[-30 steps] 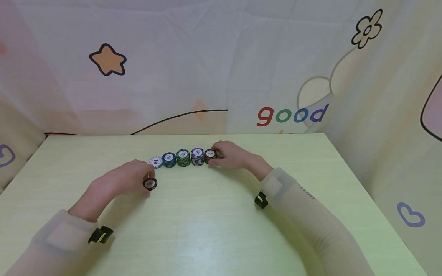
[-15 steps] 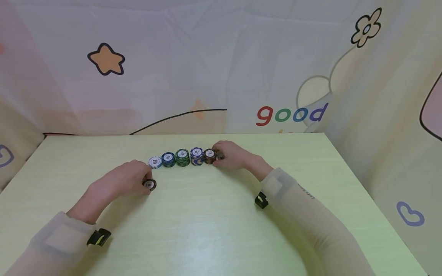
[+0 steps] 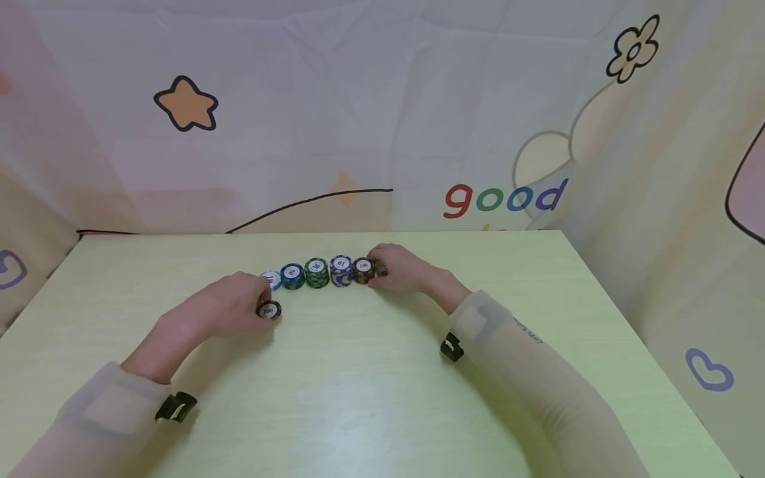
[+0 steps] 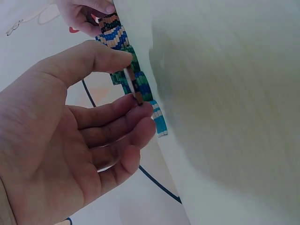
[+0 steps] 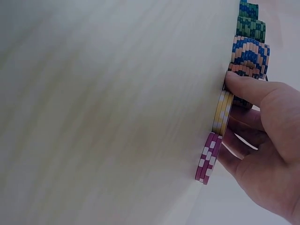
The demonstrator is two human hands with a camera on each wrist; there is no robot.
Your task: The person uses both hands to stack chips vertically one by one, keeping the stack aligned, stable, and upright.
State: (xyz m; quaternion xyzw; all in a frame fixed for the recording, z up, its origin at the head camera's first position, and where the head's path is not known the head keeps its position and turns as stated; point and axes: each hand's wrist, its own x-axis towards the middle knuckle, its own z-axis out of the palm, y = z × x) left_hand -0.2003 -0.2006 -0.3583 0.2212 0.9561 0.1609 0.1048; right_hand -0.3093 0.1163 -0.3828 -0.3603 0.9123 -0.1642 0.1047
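My left hand point(image 3: 230, 307) pinches a single black poker chip point(image 3: 268, 310) marked 100 between thumb and fingertips, held just in front of the row's left end. In the left wrist view that chip point(image 4: 133, 84) is seen edge-on. My right hand point(image 3: 399, 269) has its thumb and fingers around the brown stack of poker chips point(image 3: 362, 269) at the row's right end. Left of it stand a blue-and-beige stack point(image 3: 341, 271), a green stack point(image 3: 317, 273), a dark blue-green stack point(image 3: 292, 276) and a white-and-light-blue stack point(image 3: 273, 280), partly behind my left hand.
In the right wrist view, a yellow stack point(image 5: 222, 112) and a purple stack point(image 5: 208, 158) stand beside my right hand, beyond the brown stack. The row lies near the back edge of the pale table point(image 3: 358, 398). A printed curtain point(image 3: 329, 99) hangs behind it.
My left hand, with the black chip, has moved slightly right and toward the row, covering more of the white-and-light-blue stack. My right hand stays almost still at the brown stack.
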